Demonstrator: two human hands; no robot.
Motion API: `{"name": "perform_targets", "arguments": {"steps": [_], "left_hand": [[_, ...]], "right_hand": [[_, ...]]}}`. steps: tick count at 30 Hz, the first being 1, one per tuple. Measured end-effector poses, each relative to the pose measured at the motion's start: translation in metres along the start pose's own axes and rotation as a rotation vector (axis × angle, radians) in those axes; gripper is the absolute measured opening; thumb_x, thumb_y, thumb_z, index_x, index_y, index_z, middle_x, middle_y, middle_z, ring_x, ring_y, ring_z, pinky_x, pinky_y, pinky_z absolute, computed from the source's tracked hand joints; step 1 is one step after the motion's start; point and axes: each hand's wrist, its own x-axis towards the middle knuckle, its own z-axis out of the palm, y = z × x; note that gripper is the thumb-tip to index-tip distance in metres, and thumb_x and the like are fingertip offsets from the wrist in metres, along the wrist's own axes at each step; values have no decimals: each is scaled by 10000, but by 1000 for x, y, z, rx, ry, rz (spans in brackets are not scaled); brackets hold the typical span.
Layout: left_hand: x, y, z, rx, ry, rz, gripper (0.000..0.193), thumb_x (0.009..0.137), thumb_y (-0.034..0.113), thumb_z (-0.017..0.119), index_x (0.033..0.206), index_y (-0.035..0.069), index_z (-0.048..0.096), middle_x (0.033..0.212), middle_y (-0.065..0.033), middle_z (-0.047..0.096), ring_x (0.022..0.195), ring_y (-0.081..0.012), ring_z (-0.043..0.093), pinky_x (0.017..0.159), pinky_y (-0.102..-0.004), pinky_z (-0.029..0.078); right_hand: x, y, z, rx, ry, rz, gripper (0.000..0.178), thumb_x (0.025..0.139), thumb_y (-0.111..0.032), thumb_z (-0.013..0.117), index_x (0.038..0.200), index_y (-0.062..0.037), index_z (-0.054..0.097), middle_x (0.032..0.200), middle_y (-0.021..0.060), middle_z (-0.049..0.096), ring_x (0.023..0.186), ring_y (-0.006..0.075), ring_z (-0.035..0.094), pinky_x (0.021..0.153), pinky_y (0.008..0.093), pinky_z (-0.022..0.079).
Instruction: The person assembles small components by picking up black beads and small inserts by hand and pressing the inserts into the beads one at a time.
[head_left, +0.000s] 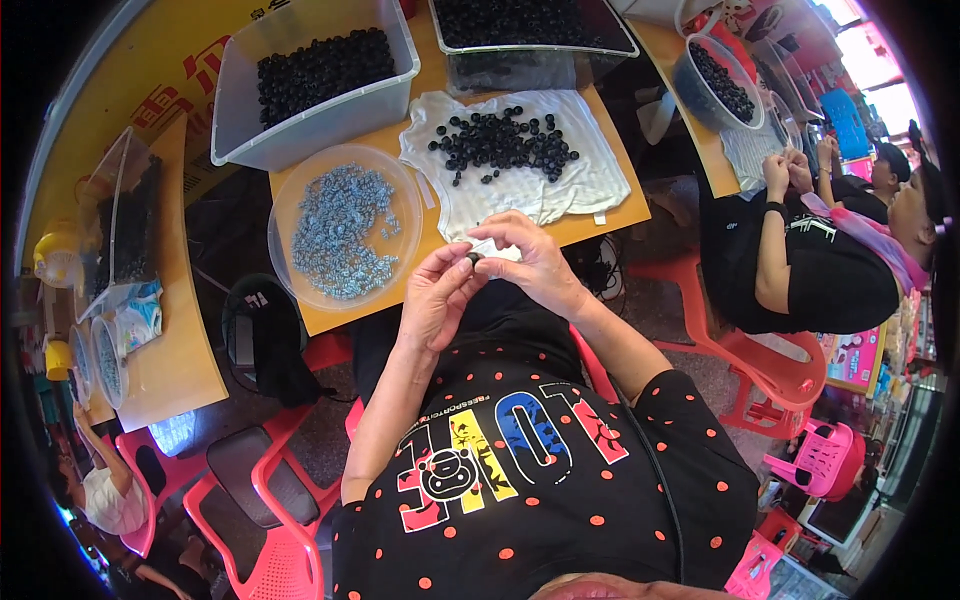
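Note:
In front of my chest, both hands meet over the front edge of the table. A small dark round piece point(474, 257) sits between the fingertips of my left hand point(436, 292), which is closed in a pinch. My right hand point(538, 268) is bent toward the same piece, thumb and index finger at it; whether it holds anything else is hidden. Just beyond the hands lies a white cloth point(595, 195) with a heap of black round pieces point(510, 143) on it. To its left stands a round translucent tray point(408, 222) full of small blue-grey pieces point(345, 235).
Two translucent bins, one at the back left point(290, 140) and one at the back right point(510, 72), hold more black pieces. At the right, a person in black point(830, 245) works at another table point(690, 130). Red plastic chairs point(270, 550) stand around.

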Motion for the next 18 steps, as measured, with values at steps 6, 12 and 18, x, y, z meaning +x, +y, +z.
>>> {"name": "perform_targets", "arguments": {"steps": [6, 12, 18], "left_hand": [[-3, 8, -7, 37, -134, -145, 527, 825, 50, 681, 1250, 64, 368, 1062, -104, 613, 930, -176, 628, 800, -306, 546], [-5, 6, -2, 46, -104, -174, 471, 821, 66, 691, 1213, 40, 433, 1063, -89, 611, 912, -161, 632, 786, -294, 550], [2, 5, -5, 8, -45, -166, 390, 833, 68, 676, 1177, 33, 496, 1025, -69, 622, 862, -151, 637, 772, -288, 551]], "right_hand": [[-4, 11, -3, 9, -273, -77, 231, 821, -93, 650, 1047, -45, 658, 1001, 65, 656, 1031, 214, 568, 916, 337, 433], [-12, 9, 6, -54, -113, -220, 150, 832, -103, 650, 963, -33, 664, 938, 99, 637, 933, 242, 600, 841, 324, 472], [-5, 22, 2, 292, -209, 89, 220, 853, -112, 647, 1049, -12, 652, 1003, 67, 637, 973, 165, 573, 884, 288, 436]]}}
